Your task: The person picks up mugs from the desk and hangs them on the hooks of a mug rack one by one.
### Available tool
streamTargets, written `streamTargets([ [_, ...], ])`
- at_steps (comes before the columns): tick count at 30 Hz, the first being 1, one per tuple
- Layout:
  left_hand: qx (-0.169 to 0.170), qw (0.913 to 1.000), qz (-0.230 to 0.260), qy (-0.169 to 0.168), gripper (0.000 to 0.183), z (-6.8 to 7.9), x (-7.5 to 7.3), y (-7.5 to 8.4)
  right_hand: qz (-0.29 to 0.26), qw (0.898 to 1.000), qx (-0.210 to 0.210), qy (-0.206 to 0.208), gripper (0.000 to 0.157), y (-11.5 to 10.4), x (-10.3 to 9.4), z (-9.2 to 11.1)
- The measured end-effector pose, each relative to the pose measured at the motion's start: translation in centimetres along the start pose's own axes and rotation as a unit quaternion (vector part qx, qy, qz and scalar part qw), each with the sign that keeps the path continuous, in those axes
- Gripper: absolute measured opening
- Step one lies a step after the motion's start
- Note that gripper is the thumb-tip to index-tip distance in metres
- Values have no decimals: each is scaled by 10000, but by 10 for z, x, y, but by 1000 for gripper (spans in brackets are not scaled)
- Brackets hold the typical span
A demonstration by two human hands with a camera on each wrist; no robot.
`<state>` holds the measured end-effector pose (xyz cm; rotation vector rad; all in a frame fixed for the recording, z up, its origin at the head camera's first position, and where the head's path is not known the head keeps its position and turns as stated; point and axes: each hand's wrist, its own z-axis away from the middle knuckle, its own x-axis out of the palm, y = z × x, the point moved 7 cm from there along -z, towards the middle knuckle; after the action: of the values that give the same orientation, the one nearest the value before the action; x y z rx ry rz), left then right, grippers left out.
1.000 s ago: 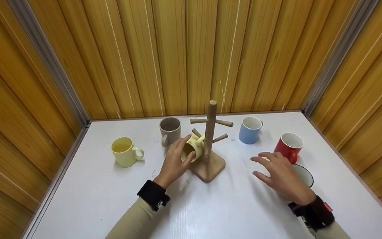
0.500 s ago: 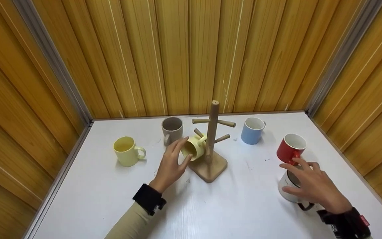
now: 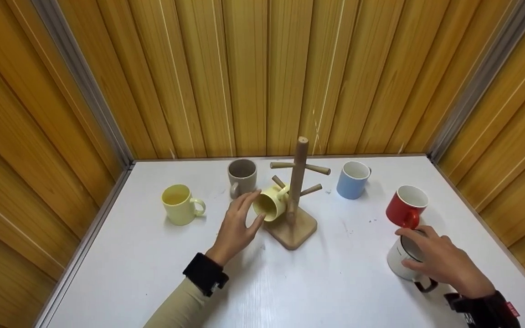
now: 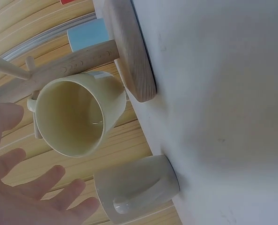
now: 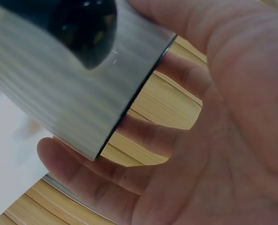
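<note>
Head view: white mug [image 3: 397,260] stood upright at four o'clock of rack [image 3: 297,180], right hand [image 3: 449,264] curved round rim [image 5: 133,101], grip firmness unclear. Left hand [image 3: 235,229] relaxed beside hung mug [image 3: 269,207], holding nothing. White mug judged rigid, slick, chippable; handle [image 5: 85,33], at five o'clock, seemed best hold.

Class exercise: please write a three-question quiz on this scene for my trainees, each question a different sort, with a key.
1. Which mug hangs on the rack?
A. blue mug
B. grey mug
C. yellow mug

2. True or false: the red mug stands upright on the table.

3. Fill in: the hand at the white mug is the person's ____ hand.

Key: 1. C; 2. True; 3. right hand
</note>
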<state>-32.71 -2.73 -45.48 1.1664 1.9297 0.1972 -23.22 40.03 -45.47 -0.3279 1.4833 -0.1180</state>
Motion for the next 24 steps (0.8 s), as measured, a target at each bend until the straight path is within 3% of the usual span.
streamTargets([
  [6, -27, 10000, -38, -22, 61, 2, 1, -1, -86, 9999, -6, -63, 71, 0, -1, -2],
  [24, 165, 9998, 117, 0, 58, 6, 3, 6, -64, 9992, -277, 271, 66, -6, -11, -1],
])
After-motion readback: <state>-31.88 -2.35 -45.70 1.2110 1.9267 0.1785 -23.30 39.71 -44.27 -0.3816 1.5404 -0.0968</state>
